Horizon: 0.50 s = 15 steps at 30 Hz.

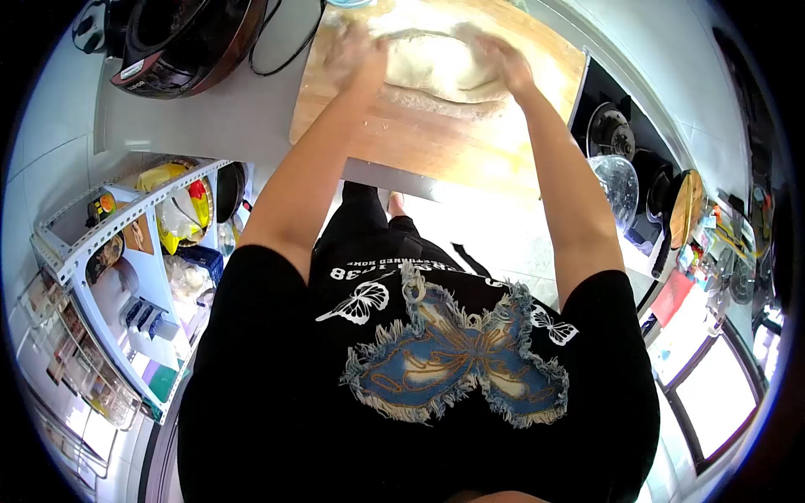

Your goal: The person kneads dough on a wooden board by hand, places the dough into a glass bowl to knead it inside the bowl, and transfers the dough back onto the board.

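A broad, pale slab of dough lies on a floured wooden board, with folds along its lower edge. At the dough's left side is my left hand, smeared by motion, its fingers not distinct. My right hand reaches over the dough's right edge, also blurred, with its fingers pointing up and inward. Loose flour dusts the wood around the dough and under both hands.
A dark electric cooker with a black cord stands left of the board. To the right are a stove with a burner, a clear bowl and a round wooden lid. A packed white shelf stands lower left.
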### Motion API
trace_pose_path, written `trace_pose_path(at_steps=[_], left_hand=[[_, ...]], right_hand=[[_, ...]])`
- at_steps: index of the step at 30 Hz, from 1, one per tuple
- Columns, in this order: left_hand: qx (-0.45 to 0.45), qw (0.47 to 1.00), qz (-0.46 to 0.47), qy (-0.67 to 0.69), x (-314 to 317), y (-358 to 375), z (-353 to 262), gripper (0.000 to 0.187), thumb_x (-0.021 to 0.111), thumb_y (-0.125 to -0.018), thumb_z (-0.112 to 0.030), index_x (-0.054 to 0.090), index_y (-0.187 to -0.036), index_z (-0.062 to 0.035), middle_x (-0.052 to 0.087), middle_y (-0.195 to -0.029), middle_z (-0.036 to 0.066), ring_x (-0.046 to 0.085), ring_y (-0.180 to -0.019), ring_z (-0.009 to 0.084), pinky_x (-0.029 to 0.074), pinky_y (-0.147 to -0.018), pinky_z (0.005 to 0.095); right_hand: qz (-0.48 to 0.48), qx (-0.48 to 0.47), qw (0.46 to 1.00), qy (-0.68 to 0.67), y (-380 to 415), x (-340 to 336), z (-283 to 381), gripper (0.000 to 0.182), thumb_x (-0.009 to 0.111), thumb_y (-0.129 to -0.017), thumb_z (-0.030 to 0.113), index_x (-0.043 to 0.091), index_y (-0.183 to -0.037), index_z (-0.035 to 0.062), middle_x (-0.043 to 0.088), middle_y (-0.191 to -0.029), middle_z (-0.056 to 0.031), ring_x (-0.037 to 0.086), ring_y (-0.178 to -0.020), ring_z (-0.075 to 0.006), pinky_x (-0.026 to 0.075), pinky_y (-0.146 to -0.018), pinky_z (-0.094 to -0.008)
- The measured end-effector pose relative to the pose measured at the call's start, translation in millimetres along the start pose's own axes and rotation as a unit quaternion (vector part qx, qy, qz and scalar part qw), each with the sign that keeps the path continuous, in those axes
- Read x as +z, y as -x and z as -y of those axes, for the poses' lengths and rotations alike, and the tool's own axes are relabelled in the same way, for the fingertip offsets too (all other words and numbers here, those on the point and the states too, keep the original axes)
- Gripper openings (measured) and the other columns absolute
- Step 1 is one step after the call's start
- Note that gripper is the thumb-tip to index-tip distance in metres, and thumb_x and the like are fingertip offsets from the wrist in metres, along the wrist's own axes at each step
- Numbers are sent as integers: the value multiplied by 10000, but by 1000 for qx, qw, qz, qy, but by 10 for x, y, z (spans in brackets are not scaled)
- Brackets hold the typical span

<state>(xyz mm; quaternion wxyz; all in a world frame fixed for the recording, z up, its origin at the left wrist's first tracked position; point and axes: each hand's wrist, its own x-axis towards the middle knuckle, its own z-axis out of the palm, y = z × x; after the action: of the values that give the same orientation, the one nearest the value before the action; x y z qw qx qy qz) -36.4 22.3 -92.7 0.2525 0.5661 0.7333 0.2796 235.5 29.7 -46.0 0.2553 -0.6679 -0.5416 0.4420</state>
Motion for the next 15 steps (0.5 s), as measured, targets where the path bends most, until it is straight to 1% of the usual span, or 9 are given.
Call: trace_pose_path(at_steps=[2,4,6,8,10,11,12,13,15], left_hand=[[-94,986,99,-92,-90,224,91,718,751,-814,-483,554,-1343,-40,654,-1267,140,621,-1166,251,533,-976,377],[-101,984,92,-113,-24,121,103,804,783,-779,-494,524,-1377,-23,645,-1292,170,621,-1189,243,547,-962,371],[-91,979,174,-61,30,-131,-8,844,818,-717,-494,549,-1333,16,587,-1366,228,589,-1252,243,534,-996,376],[13,963,271,-12,17,-384,-340,722,803,-701,-444,616,-1328,-138,571,-1427,102,533,-1316,234,462,-1074,335],[158,962,103,-199,447,-297,-755,635,779,-735,-379,628,-1327,-208,604,-1386,55,566,-1267,208,489,-1031,342],[289,942,97,-143,244,-80,-952,618,757,-779,-315,606,-1372,-226,584,-1393,78,575,-1248,216,493,-1025,356],[231,940,188,-169,-7,234,-1317,578,739,-829,-278,598,-1387,-227,584,-1376,93,583,-1217,237,497,-1007,367],[324,917,169,-159,-209,545,-1507,483,675,-894,-235,604,-1371,-219,582,-1326,98,582,-1198,259,504,-984,399],[386,884,218,-147,-357,1079,-1622,371,593,-924,-159,629,-1292,-176,561,-1237,92,573,-1165,260,458,-1012,437]], right_hand=[[5,51,997,60,362,-44,-221,407,550,-1000,394,673,-1320,175,741,-1102,-63,660,-1051,-221,477,-990,-379],[-20,111,994,5,485,29,-234,393,577,-980,373,670,-1329,218,719,-1192,-81,639,-1133,-222,471,-1007,-382],[-71,120,986,96,667,241,-415,451,597,-962,410,627,-1374,230,632,-1346,-140,579,-1239,-278,435,-1034,-460],[-102,114,980,131,837,316,-389,498,594,-960,433,601,-1399,198,597,-1392,-171,557,-1273,-300,420,-1045,-481],[-35,293,953,-67,926,239,-380,533,574,-969,466,583,-1377,123,641,-1251,-133,589,-1125,-272,386,-1051,-431],[-14,321,944,-69,899,73,-215,579,524,-974,517,565,-1391,117,601,-1324,-150,531,-1218,-271,332,-1111,-430],[-87,225,966,-88,903,-15,-60,577,528,-972,513,584,-1370,99,605,-1320,-144,517,-1234,-264,323,-1122,-433],[-159,123,974,-106,877,-113,102,576,532,-970,508,602,-1350,81,610,-1316,-139,502,-1249,-256,315,-1132,-436],[-110,53,975,-186,735,-334,436,580,541,-961,500,610,-1349,75,603,-1348,-120,473,-1285,-250,312,-1134,-422]])
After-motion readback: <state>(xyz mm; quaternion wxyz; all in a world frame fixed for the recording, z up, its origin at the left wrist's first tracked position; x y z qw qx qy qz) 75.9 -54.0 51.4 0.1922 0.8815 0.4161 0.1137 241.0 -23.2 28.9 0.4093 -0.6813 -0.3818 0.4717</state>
